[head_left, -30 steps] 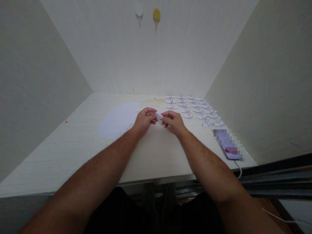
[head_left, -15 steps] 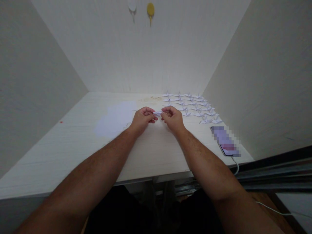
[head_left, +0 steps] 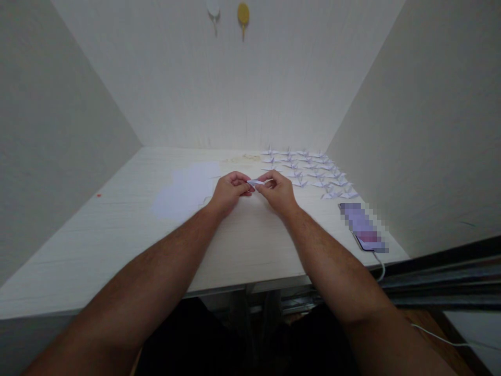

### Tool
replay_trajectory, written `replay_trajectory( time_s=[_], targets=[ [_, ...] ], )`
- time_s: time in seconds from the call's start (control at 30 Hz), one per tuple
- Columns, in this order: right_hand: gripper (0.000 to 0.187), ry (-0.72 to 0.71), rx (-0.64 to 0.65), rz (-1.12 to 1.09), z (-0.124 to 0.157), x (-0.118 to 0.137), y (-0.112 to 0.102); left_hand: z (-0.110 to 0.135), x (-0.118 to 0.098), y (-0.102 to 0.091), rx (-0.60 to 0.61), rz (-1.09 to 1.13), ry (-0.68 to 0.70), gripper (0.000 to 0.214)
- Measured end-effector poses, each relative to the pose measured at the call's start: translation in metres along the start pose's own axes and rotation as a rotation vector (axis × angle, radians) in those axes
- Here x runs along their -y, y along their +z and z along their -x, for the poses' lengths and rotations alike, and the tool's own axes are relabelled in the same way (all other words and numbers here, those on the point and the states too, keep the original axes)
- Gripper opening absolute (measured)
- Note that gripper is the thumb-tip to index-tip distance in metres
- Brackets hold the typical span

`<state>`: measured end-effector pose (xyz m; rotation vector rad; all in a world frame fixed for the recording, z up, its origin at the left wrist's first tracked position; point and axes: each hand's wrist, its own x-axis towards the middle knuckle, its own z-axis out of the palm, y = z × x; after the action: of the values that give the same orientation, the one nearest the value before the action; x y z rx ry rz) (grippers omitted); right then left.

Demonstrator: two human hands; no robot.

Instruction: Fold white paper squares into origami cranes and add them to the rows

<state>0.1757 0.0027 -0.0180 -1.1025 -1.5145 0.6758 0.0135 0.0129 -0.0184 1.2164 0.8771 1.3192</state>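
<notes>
Between my two hands is a small folded white paper [head_left: 255, 182], held just above the table. My left hand [head_left: 232, 191] pinches its left end between thumb and fingers. From the other side, my right hand [head_left: 277, 191] grips the right part with thumb and forefinger. The fingers cover much of the paper, so its exact shape is hard to make out. Beyond my right hand, several white paper cranes [head_left: 299, 183] stand in rows at the back right of the table.
White paper sheets [head_left: 183, 190] lie left of my hands on the pale table [head_left: 242, 245]. A phone [head_left: 362, 227] with a cable [head_left: 381, 266] rests near the right edge. Walls rise at the back and both sides; a yellow hook [head_left: 243, 14] is on the back one.
My right thumb and fingers have shifted slightly on the folded paper, which is now turned a little and shows more of its surface. My left hand has barely moved.
</notes>
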Motion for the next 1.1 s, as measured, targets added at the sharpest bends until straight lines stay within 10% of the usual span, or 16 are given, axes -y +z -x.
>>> replay_trajectory(
  time_s=[0.3, 1.1],
  targets=[
    [0.014, -0.165, -0.031, 0.027, -0.0034, -0.0039, 0.0005, 0.0, -0.0005, 0.0003, 0.024, -0.011, -0.021, 0.025],
    [0.021, -0.015, 0.001, -0.027, -0.0007, -0.0022, 0.0016, 0.0021, -0.0058, 0.001, 0.03, -0.017, -0.051, 0.029]
  ],
)
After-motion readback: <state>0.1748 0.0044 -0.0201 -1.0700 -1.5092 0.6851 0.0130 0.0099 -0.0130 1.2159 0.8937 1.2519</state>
